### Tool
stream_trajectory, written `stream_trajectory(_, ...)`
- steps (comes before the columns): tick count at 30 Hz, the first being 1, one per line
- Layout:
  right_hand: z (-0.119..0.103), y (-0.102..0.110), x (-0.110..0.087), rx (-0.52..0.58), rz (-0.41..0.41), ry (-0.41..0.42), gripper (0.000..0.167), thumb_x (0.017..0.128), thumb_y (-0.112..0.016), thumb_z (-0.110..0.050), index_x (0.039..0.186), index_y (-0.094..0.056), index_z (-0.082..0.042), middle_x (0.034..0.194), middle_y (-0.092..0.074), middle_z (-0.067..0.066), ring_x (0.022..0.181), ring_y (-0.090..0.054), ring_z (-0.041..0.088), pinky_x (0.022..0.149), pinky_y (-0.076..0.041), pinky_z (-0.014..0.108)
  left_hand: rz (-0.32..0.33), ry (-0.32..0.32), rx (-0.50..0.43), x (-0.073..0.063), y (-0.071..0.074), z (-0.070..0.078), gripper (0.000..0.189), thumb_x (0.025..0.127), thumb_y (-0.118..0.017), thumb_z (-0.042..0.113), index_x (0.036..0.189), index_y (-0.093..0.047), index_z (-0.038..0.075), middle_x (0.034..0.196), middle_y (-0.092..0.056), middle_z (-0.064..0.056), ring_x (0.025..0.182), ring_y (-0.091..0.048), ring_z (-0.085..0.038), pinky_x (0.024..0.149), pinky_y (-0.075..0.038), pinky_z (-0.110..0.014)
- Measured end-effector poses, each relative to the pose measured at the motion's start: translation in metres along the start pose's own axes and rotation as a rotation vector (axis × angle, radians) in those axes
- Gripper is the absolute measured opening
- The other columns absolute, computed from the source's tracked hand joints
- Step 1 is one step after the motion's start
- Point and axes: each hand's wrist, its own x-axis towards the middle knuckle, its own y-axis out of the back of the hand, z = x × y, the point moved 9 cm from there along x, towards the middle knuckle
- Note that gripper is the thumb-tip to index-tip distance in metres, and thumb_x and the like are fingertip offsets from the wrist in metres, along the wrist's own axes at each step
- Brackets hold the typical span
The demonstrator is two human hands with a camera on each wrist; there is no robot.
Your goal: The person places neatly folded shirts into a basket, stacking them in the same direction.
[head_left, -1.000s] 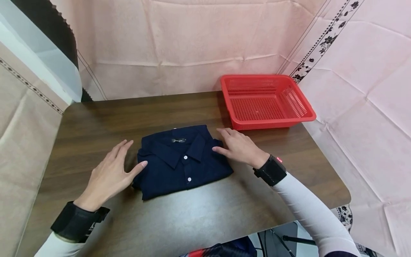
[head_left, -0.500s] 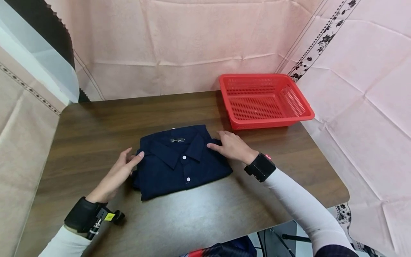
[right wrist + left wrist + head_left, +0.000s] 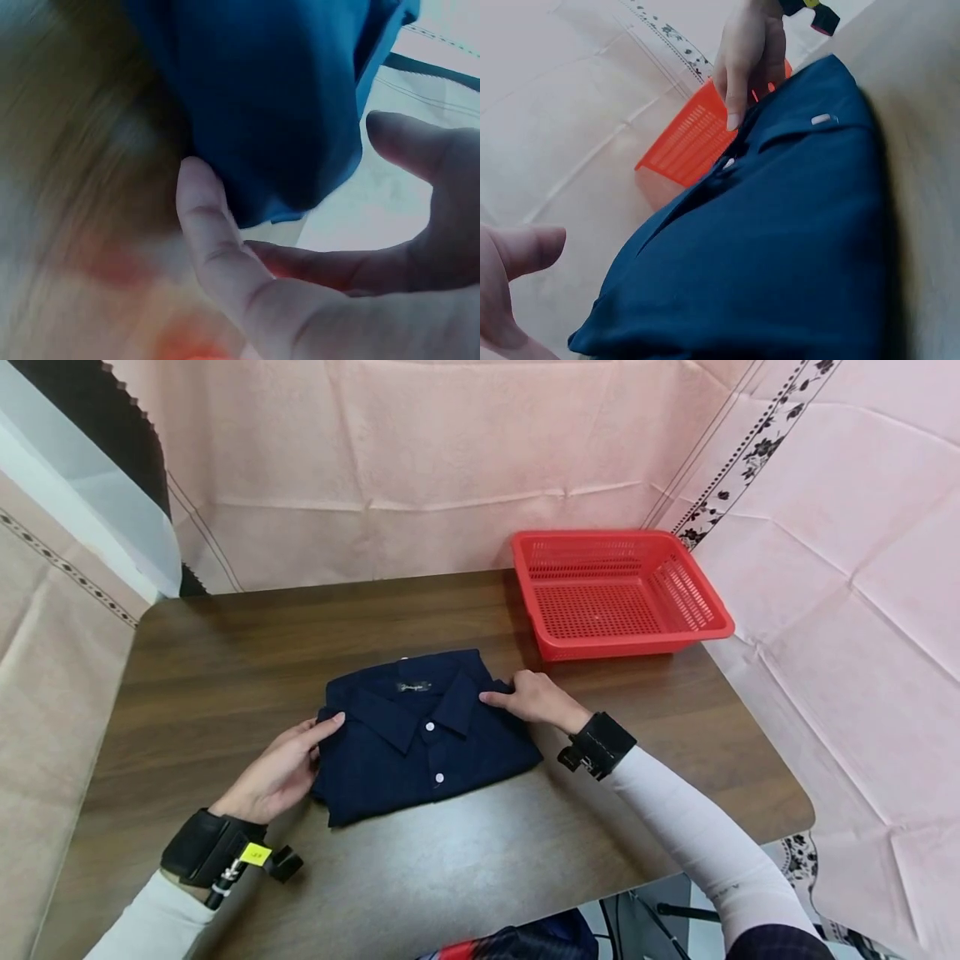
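Observation:
A navy blue shirt (image 3: 420, 743), folded into a flat rectangle, lies with its collar and white buttons facing up. At its left edge my left hand (image 3: 281, 777) grips the fold, thumb over the top and fingers partly hidden under the cloth. My right hand (image 3: 540, 700) holds the opposite edge near the collar, its thumb on top and fingers curled below. In the right wrist view, fingers (image 3: 217, 232) reach beneath the shirt's rounded side fold (image 3: 270, 120). The left wrist view shows the left thumb (image 3: 536, 251) beside the cloth.
A red plastic basket (image 3: 540, 639) with slotted walls stands at the back right of the wooden table (image 3: 225, 643); nothing shows inside it. Pale pink cloth (image 3: 450, 460) hangs behind and at the sides. A chair frame (image 3: 667, 927) is below the front edge.
Both hands have come in to the shirt's sides. The left fingers have gone under its edge, and the right fingers have curled in. The shirt and basket have stayed in place.

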Motion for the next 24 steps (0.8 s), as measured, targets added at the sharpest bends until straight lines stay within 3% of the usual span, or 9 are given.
stream_trajectory(2, -0.008, 0.001, -0.007, 0.087, -0.056, -0.027, 0.067, 0.089, -0.066, -0.078, 0.061, -0.044, -0.021, 0.056, -0.039, -0.004, 0.052, -0.045, 0.016, 0.049, -0.032, 0.032, -0.023, 0.006, -0.03, 0.001, -0.001, -0.001, 0.085, 0.112, -0.055, 0.041, 0.169, -0.002, 0.008, 0.177, -0.002, 0.0, 0.155, -0.013, -0.015, 0.131, -0.013, -0.04)
stream_trajectory(4, -0.022, 0.003, -0.019, 0.198, -0.116, -0.047, 0.064, 0.094, -0.069, -0.066, 0.061, -0.04, -0.02, 0.056, -0.034, -0.004, 0.05, -0.038, 0.016, 0.049, -0.028, 0.031, -0.028, 0.016, -0.042, 0.001, -0.002, -0.002, 0.072, 0.111, -0.057, 0.039, 0.166, -0.021, 0.009, 0.173, -0.021, 0.002, 0.149, -0.027, -0.012, 0.127, -0.023, -0.035)
stream_trajectory(7, -0.042, 0.005, -0.037, 0.365, -0.189, -0.088, 0.061, 0.1, -0.07, -0.051, 0.062, -0.033, -0.02, 0.058, -0.027, -0.005, 0.05, -0.029, 0.012, 0.05, -0.023, 0.027, -0.037, 0.026, -0.067, 0.002, -0.002, -0.004, 0.04, 0.11, -0.06, 0.034, 0.144, -0.055, 0.013, 0.149, -0.052, 0.01, 0.129, -0.048, -0.006, 0.111, -0.042, -0.027)
stream_trajectory(10, -0.054, -0.002, -0.042, 0.533, -0.268, -0.097, 0.051, 0.101, -0.071, -0.041, 0.066, -0.043, -0.017, 0.064, -0.038, -0.006, 0.058, -0.042, 0.01, 0.055, -0.033, 0.022, -0.037, 0.035, -0.105, 0.004, -0.002, -0.005, 0.016, 0.109, -0.064, 0.027, 0.122, -0.069, 0.018, 0.126, -0.066, 0.013, 0.114, -0.059, -0.005, 0.098, -0.053, -0.024)
stream_trajectory(13, -0.06, -0.013, -0.041, 0.69, -0.359, -0.126, 0.036, 0.101, -0.073, -0.034, 0.083, -0.059, -0.007, 0.078, -0.058, -0.001, 0.075, -0.06, 0.012, 0.069, -0.051, 0.022, -0.028, 0.04, -0.144, 0.006, -0.002, -0.007, 0.01, 0.109, -0.064, 0.021, 0.116, -0.07, 0.019, 0.121, -0.067, 0.012, 0.109, -0.062, -0.004, 0.094, -0.055, -0.024)
stream_trajectory(16, -0.064, -0.023, -0.041, 0.782, -0.445, -0.161, 0.035, 0.102, -0.073, -0.03, 0.107, -0.064, 0.003, 0.098, -0.072, 0.006, 0.092, -0.07, 0.017, 0.085, -0.06, 0.029, -0.025, 0.041, -0.186, 0.007, -0.003, -0.008, 0.014, 0.108, -0.063, 0.016, 0.122, -0.066, 0.018, 0.123, -0.066, 0.012, 0.11, -0.062, -0.004, 0.095, -0.055, -0.024)
stream_trajectory(20, -0.069, -0.031, -0.044, 0.811, -0.521, -0.173, 0.043, 0.103, -0.071, -0.027, 0.131, -0.06, 0.005, 0.118, -0.075, 0.012, 0.104, -0.072, 0.021, 0.099, -0.059, 0.039, -0.027, 0.041, -0.219, 0.009, -0.006, -0.009, 0.028, 0.108, -0.062, 0.012, 0.134, -0.054, 0.016, 0.128, -0.063, 0.012, 0.114, -0.062, -0.004, 0.097, -0.056, -0.024)
stream_trajectory(24, -0.073, -0.028, -0.046, 0.804, -0.523, -0.146, 0.044, 0.103, -0.07, -0.021, 0.139, -0.059, 0.002, 0.128, -0.072, 0.013, 0.111, -0.069, 0.023, 0.107, -0.055, 0.042, -0.022, 0.051, -0.24, 0.01, -0.008, -0.01, 0.04, 0.108, -0.062, 0.011, 0.143, -0.044, 0.017, 0.134, -0.058, 0.01, 0.117, -0.061, -0.005, 0.099, -0.056, -0.025)
